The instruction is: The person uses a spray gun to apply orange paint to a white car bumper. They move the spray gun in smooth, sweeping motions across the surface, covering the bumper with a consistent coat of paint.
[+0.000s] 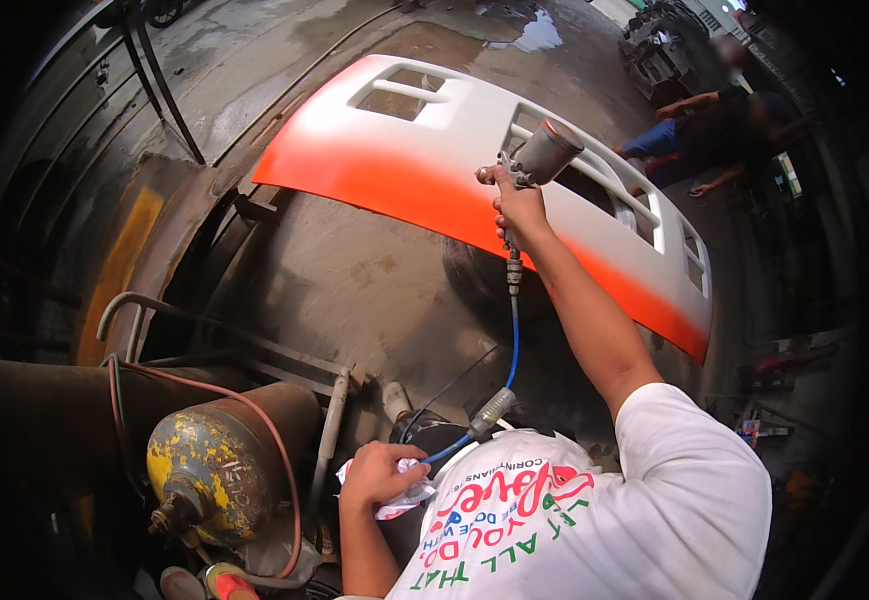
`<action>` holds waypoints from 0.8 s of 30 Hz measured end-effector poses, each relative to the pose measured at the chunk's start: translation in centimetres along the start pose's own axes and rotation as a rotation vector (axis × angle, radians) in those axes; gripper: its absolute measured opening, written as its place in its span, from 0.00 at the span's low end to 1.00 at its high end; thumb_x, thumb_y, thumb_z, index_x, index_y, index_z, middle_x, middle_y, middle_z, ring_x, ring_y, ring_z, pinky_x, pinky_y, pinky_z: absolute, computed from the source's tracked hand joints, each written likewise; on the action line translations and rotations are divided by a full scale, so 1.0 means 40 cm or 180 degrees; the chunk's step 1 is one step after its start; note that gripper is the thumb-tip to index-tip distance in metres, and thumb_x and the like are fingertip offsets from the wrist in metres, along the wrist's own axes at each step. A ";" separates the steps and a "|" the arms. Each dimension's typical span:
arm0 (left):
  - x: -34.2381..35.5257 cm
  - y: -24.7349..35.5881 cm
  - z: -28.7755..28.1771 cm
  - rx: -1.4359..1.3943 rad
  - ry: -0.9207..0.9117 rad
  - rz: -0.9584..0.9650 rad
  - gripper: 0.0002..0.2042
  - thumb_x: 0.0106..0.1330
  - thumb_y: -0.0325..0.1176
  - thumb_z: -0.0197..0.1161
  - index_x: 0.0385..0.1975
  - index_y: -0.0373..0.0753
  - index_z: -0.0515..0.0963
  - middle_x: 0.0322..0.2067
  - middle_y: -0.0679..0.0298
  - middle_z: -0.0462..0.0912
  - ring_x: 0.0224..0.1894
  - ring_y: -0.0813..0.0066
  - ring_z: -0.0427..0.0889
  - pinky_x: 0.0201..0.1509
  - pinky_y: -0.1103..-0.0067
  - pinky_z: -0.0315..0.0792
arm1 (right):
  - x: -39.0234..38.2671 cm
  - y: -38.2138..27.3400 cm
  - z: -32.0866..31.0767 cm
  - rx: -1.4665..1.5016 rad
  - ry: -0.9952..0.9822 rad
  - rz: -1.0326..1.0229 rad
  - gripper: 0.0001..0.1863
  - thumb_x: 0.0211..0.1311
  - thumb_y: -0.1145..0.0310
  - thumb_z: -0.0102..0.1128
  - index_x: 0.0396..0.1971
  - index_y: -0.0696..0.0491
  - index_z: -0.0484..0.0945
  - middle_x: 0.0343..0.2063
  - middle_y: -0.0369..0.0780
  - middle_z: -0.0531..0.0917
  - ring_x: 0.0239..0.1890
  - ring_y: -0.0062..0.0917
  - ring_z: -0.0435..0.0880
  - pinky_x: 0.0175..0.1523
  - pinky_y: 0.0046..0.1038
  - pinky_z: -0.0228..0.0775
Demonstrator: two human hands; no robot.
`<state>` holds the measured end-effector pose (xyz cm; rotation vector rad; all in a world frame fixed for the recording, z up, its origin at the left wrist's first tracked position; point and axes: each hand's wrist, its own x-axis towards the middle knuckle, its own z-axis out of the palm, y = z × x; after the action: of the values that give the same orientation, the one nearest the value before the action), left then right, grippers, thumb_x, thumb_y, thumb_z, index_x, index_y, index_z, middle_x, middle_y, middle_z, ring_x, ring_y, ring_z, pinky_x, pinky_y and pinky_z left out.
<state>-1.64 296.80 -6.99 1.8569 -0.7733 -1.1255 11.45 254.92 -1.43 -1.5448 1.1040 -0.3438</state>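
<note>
My right hand (pixel 522 212) is wrapped round the handle of a spray gun (pixel 510 172), held over the middle of a large curved vehicle panel (pixel 435 150). A metal paint cup (pixel 550 150) tops the gun. The panel is white along its far side, with several cut-out openings, and bright orange along its near edge. From the gun's base a blue air hose (pixel 515 340) runs down through a clear coupling (pixel 493 410) to my left hand (pixel 383 475). That hand, close to my body, is closed on a crumpled white cloth (pixel 405 500), with the hose at its fingers.
To the left lie a worn yellow-grey gas cylinder (pixel 205 460) and a reddish hose (pixel 275 430), beside a bent metal pipe frame (pixel 330 440). A metal rack (pixel 145 90) stands at the far left. Another person (pixel 705 140) is at the far right, beyond the panel.
</note>
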 end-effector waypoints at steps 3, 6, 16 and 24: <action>0.034 0.020 0.010 0.0254 -0.0230 0.0161 0.17 0.55 0.45 0.74 0.39 0.39 0.90 0.28 0.51 0.88 0.31 0.54 0.89 0.38 0.70 0.80 | -0.042 0.048 -0.181 -0.0037 0.0136 0.0013 0.19 0.76 0.46 0.60 0.42 0.46 0.85 0.16 0.29 0.67 0.10 0.15 0.62 0.14 0.25 0.60; 0.083 0.071 0.025 0.0526 -0.0513 0.0278 0.17 0.56 0.45 0.74 0.39 0.39 0.90 0.27 0.51 0.88 0.29 0.54 0.88 0.37 0.69 0.79 | -0.081 0.092 -0.354 -0.0028 0.0354 -0.0001 0.19 0.75 0.44 0.60 0.43 0.45 0.86 0.15 0.28 0.68 0.10 0.13 0.62 0.13 0.24 0.60; 0.277 0.289 0.199 0.1388 -0.1436 0.1084 0.16 0.57 0.47 0.71 0.40 0.45 0.91 0.27 0.51 0.88 0.31 0.51 0.88 0.38 0.65 0.80 | -0.142 0.285 -0.878 0.0267 0.1060 0.0089 0.23 0.74 0.41 0.60 0.37 0.48 0.78 0.15 0.27 0.67 0.09 0.13 0.62 0.13 0.26 0.59; 0.424 0.488 0.480 0.1860 -0.1774 0.1564 0.15 0.59 0.45 0.72 0.39 0.43 0.91 0.31 0.55 0.90 0.31 0.52 0.87 0.36 0.65 0.80 | -0.180 0.480 -1.278 0.0739 0.1470 0.0120 0.18 0.75 0.46 0.61 0.40 0.46 0.81 0.14 0.29 0.66 0.07 0.12 0.60 0.10 0.23 0.54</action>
<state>-13.74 267.36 -2.13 1.6339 -1.9287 -1.1668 -38.18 231.04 -0.22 -1.2663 1.3899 -0.8029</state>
